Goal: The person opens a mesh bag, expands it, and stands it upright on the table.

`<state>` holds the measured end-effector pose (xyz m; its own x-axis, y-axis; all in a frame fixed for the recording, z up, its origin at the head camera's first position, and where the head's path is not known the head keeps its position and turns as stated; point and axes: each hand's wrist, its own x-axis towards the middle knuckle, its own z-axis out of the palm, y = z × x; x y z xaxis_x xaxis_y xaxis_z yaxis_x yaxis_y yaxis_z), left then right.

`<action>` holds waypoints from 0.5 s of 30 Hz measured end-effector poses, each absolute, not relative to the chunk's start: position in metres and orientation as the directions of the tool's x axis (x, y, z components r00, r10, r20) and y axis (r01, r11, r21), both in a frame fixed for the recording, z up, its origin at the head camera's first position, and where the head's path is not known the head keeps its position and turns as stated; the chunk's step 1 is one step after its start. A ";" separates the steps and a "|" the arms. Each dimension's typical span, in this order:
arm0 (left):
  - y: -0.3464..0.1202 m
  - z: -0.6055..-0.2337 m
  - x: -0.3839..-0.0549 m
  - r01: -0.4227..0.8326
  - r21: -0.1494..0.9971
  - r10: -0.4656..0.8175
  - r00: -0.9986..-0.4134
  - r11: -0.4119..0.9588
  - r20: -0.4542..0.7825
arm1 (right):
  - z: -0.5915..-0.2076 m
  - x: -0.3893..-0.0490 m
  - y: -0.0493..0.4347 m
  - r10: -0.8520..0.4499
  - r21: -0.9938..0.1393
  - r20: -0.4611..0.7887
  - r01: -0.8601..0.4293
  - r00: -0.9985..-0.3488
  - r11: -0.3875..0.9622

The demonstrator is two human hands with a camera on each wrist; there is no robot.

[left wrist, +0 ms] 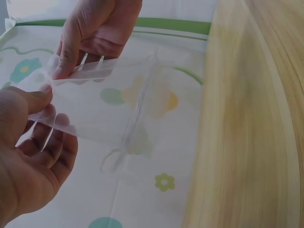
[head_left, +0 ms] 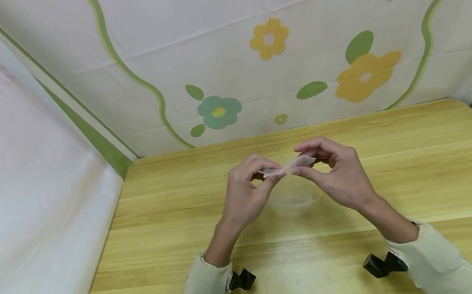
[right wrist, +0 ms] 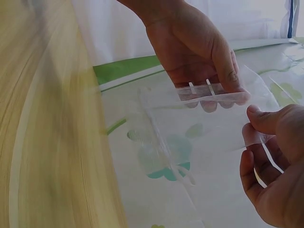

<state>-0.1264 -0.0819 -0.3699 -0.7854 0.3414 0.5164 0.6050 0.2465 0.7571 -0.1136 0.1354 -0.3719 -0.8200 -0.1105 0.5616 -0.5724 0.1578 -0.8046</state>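
Well, fingers (left wrist: 69, 148) of your left hand (head_left: 245, 189) and right hand (head_left: 340, 171) pinching sheer pouch (left wrist: 99, 111) by one end, above tabletop (head_left: 305, 281), toward far edge. Uneven tugging could tear thin fabric (or slip it free).

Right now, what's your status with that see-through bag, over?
Left grip and right grip: both pinching. Sheer bag: held between them. Nothing seen in the way.

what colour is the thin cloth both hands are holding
The cloth is whitish and see-through; it shows best in the left wrist view.
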 end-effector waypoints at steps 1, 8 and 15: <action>-0.082 -0.370 -0.126 0.604 0.758 0.337 -0.787 0.247 0.517 | -0.372 -0.114 0.135 -0.110 -0.805 0.561 -0.571 -0.821 0.159; -0.082 -0.370 -0.126 0.596 0.765 0.326 -0.793 0.243 0.515 | -0.372 -0.113 0.135 -0.115 -0.804 0.552 -0.564 -0.826 0.188; -0.084 -0.369 -0.127 0.615 0.739 0.254 -0.788 0.277 0.561 | -0.371 -0.115 0.138 -0.063 -0.800 0.551 -0.548 -0.832 0.244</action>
